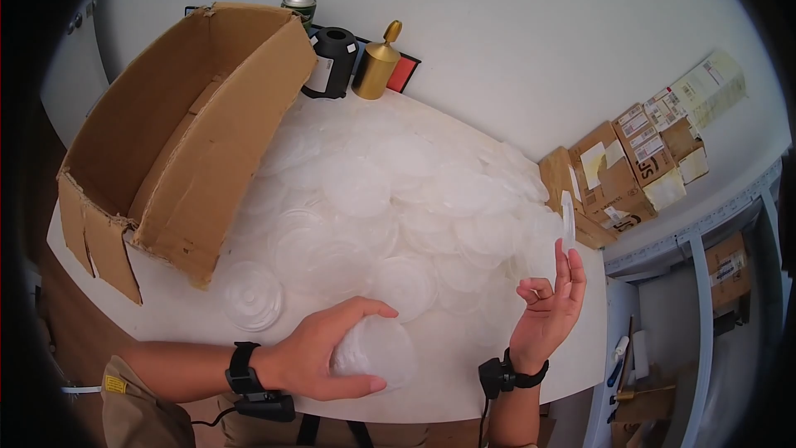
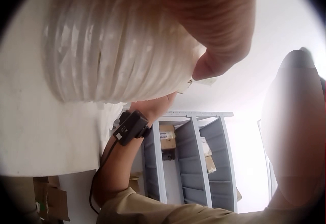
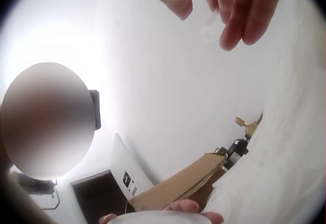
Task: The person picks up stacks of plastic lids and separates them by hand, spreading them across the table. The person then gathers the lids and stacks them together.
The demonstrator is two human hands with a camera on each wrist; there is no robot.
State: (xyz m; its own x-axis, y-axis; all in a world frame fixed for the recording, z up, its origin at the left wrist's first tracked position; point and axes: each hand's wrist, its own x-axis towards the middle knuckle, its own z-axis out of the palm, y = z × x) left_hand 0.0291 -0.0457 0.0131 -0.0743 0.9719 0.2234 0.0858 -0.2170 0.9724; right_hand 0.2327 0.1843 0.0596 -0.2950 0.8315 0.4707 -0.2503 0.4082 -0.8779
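My left hand (image 1: 315,350) grips a stack of translucent plastic lids (image 2: 114,48) near the table's front edge, thumb on one side and fingers on the other. Their ridged edges line up side by side in the left wrist view. Raised at the right, my right hand (image 1: 547,311) has two fingers stretched upward and its other fingers bent. Right at those fingertips a thin lid (image 1: 568,217) appears edge-on. A wide heap of loose lids (image 1: 414,187) covers much of the table. One round ridged lid (image 1: 253,296) lies left of the heap.
A long open cardboard box (image 1: 249,137) stands on the table's left. Behind the heap are a spray can (image 1: 300,4), a black holder (image 1: 333,62) and a gold canister (image 1: 377,70). Taped cartons (image 1: 609,178) line the right back; a grey shelf (image 1: 701,282) is beyond the right edge.
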